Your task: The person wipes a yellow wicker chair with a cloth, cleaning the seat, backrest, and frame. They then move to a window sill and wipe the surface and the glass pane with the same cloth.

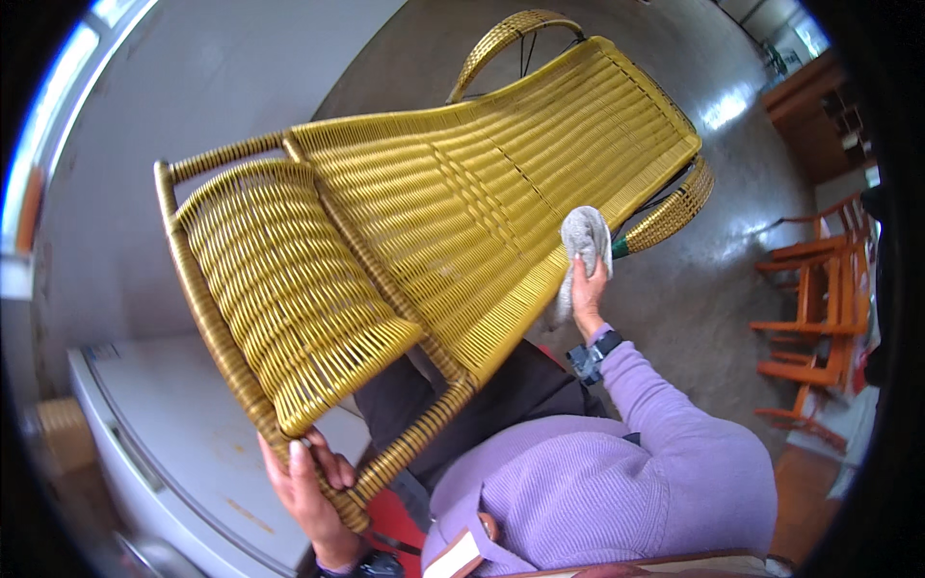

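A long yellow woven rattan-style reclining chair point(462, 188) slants across the view, its headrest point(289, 282) at the lower left and curved woven armrests point(524, 25) at the far part. My left hand point(307, 480) grips the wrapped frame bar at the near lower corner, below the headrest. A grey-white cloth point(587, 235) is in my right hand point(589, 289), pressed on the right side edge of the woven seat, close to the green-wrapped end of the right armrest point(672, 209).
A white chest-like appliance point(195, 448) stands at the lower left, near the chair's head end. Several orange-brown wooden chairs point(816, 311) are at the right, with a brown wooden cabinet point(813, 123) beyond. Grey floor point(672, 318) lies around the chair.
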Motion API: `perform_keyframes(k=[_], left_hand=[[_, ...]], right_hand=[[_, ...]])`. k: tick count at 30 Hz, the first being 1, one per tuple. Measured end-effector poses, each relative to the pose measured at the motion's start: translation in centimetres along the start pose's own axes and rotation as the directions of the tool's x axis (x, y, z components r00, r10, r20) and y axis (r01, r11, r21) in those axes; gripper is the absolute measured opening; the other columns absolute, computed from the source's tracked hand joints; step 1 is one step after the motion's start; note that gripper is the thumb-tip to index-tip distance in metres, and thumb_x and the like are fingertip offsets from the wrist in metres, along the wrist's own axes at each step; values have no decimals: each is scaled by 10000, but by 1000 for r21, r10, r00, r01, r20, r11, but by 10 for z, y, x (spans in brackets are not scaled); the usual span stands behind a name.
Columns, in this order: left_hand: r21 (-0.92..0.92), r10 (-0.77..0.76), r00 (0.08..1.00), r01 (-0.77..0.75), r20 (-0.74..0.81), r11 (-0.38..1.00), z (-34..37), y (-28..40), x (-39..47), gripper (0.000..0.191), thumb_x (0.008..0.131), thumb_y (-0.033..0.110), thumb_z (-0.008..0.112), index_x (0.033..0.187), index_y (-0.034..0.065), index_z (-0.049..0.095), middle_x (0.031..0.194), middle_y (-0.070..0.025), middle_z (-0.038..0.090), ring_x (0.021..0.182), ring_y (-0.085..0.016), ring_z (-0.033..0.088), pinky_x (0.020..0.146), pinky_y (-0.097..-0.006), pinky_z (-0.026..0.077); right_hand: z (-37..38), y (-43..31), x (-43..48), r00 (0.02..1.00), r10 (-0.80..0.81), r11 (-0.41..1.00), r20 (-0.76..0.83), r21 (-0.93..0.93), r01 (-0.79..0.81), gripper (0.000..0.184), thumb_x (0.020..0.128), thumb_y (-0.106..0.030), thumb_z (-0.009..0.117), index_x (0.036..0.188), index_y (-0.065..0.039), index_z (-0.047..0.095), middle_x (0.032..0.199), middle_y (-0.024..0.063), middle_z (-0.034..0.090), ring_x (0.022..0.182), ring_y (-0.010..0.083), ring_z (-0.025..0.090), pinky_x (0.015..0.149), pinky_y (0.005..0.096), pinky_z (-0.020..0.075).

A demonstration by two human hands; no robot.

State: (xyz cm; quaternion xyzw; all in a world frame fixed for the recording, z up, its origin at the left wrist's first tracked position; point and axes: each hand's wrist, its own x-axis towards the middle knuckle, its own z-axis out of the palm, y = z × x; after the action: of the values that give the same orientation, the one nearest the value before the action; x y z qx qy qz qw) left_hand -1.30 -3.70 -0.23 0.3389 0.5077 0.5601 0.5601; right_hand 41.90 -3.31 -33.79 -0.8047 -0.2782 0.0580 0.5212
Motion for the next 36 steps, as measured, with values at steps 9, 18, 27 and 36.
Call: perform_keyframes(k=[9, 18, 27, 36], left_hand=[[-143, 67, 980, -40, 187, 989, -10, -14, 4, 357, 995, 192, 478, 1278, -14, 406, 922, -139, 592, 489, -95, 455, 469, -255, 476], [276, 466, 738, -637, 488, 720, -97, -28, 127, 485, 1024, 364, 513, 1300, -26, 430, 1007, -145, 631, 808, -187, 621, 783, -325, 535], [459, 458, 221, -724, 861, -515, -50, 64, 243, 645, 802, 55, 751, 1399, 89, 512, 1489, -152, 449, 1417, -364, 366, 1170, -499, 297], [228, 673, -74, -909, 736, -349, -29, 45, 282, 504, 741, -27, 753, 1207, 70, 586, 1279, -138, 592, 1234, -355, 522, 1087, -475, 389]], right_hand=[[2, -3, -3, 989, 106, 947, -106, 314, -68, 467, 947, -256, 669, 1303, 35, 587, 1256, 173, 643, 1136, 252, 603, 996, 363, 456], [-14, -69, -100, 663, 498, 156, 558, 695, -702, 578, 928, -371, 684, 1369, -37, 516, 1310, 144, 610, 1160, 292, 610, 1022, 464, 480], [-21, -177, -158, 714, 259, 75, 651, 723, -686, 568, 978, -418, 585, 1374, -18, 509, 1295, 122, 610, 1143, 266, 608, 1027, 412, 469], [-23, -165, -175, 864, -6, -114, 504, 858, -501, 439, 1023, -365, 470, 1337, -68, 547, 1238, 96, 635, 1094, 241, 632, 994, 382, 498]])
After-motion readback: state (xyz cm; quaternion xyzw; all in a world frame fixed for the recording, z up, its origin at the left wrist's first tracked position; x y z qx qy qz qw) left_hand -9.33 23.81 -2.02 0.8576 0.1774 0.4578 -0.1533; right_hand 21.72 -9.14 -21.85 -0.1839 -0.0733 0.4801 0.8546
